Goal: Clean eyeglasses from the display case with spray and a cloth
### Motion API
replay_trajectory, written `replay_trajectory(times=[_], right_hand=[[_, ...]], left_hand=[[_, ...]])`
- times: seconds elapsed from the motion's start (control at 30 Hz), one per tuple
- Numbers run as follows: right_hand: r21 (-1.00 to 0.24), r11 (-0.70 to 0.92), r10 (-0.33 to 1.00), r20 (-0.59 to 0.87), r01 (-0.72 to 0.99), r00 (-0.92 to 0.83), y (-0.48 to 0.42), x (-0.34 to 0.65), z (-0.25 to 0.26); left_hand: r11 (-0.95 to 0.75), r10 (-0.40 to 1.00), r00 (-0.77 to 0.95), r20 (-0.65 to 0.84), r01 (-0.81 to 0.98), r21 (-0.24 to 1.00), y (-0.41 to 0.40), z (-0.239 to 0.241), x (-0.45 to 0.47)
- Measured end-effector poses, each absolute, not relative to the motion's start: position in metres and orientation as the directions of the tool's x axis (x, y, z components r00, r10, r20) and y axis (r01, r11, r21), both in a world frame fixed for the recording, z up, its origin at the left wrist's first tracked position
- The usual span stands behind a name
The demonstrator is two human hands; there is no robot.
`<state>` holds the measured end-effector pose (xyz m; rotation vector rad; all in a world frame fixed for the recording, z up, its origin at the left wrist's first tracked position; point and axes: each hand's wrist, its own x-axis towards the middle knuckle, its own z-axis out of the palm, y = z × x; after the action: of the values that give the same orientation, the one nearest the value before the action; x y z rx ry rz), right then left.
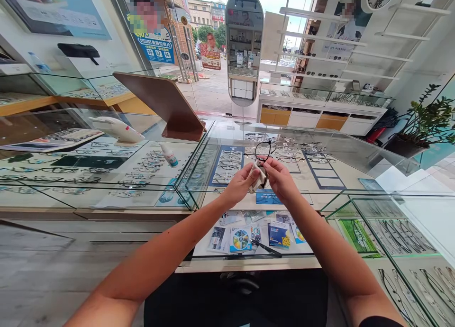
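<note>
Black-rimmed eyeglasses (263,150) are held up over the glass counter, one round lens pointing upward. My right hand (281,179) pinches them from the right, its fingers closed on the frame. From the other side, my left hand (241,184) grips a pale cleaning cloth (259,179). The cloth is bunched against the lower part of the eyeglasses, and that part is mostly hidden by the cloth and fingers. Both hands are nearly touching each other.
Glass display cases (199,194) with many spectacle frames surround me. On the left counter stand a white device (115,129), a small spray bottle (168,155) and a tilted brown mirror stand (159,102). Leaflets (241,239) and a black pen (266,248) lie just in front.
</note>
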<state>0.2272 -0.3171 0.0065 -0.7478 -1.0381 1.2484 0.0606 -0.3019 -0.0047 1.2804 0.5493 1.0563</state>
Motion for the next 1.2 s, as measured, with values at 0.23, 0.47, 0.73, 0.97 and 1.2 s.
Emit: replay_trajectory(times=[0.23, 0.47, 0.73, 0.97, 1.2], right_hand=[[-0.874, 0.100, 0.986, 0.151, -0.475, -0.071, -0.317, 0.227, 0.009], [-0.831, 0.007, 0.982, 0.111, -0.557, -0.153, -0.314, 0.228, 0.006], [-0.837, 0.006, 0.983, 0.105, -0.547, -0.150, -0.315, 0.228, 0.006], [-0.828, 0.013, 0.972, 0.143, -0.561, -0.188, -0.315, 0.219, 0.006], [-0.805, 0.162, 0.930, 0.318, -0.570, -0.184, -0.305, 0.211, 0.068]], left_hand=[[-0.029, 0.877, 0.453, 0.163, -0.288, 0.957, -0.307, 0.000, 0.064], [0.107, 0.863, 0.502, 0.055, -0.288, 0.952, -0.304, -0.002, 0.059], [0.135, 0.838, 0.546, 0.013, -0.231, 0.964, -0.303, 0.003, 0.053], [0.055, 0.862, 0.497, 0.098, -0.285, 0.957, -0.304, 0.007, 0.061], [-0.169, 0.852, 0.413, 0.321, -0.363, 0.916, -0.289, 0.064, 0.071]])
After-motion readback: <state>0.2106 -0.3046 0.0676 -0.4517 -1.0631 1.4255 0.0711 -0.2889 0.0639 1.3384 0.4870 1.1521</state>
